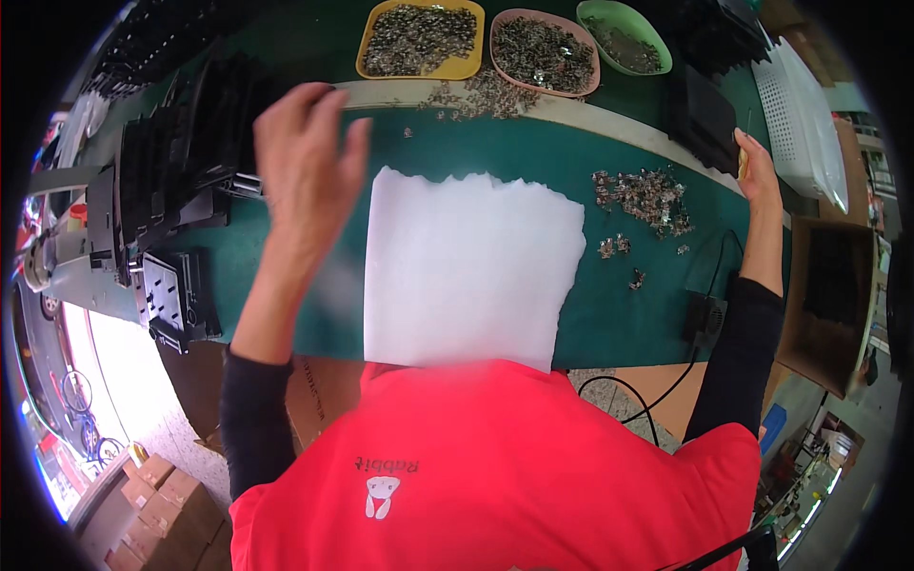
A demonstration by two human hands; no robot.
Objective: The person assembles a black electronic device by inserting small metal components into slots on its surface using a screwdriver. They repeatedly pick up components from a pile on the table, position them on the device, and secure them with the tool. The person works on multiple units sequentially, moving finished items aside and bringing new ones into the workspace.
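Observation:
My left hand (pixel 307 157) is raised over the left part of the green work mat, fingers and thumb apart, with nothing in it. It is near the stacked black plastic parts (pixel 217 124). At the far right my right hand (pixel 759 173) is closed round a thin tool (pixel 743 164) with a yellowish handle; a slim shaft points away from me, and its tip is too small to make out. Beside that hand stands a black block-like part (pixel 703 122). A white foam sheet (pixel 471 266) with a ragged far edge lies in front of me.
Small metal pieces fill a yellow tray (pixel 365 67), a pink tray (pixel 592 81) and a green tray (pixel 665 59). More metal pieces (pixel 652 198) lie loose at right. A black bracket (pixel 176 295), a corded black box (pixel 705 319) and a white basket (pixel 800 114) stand around the edges.

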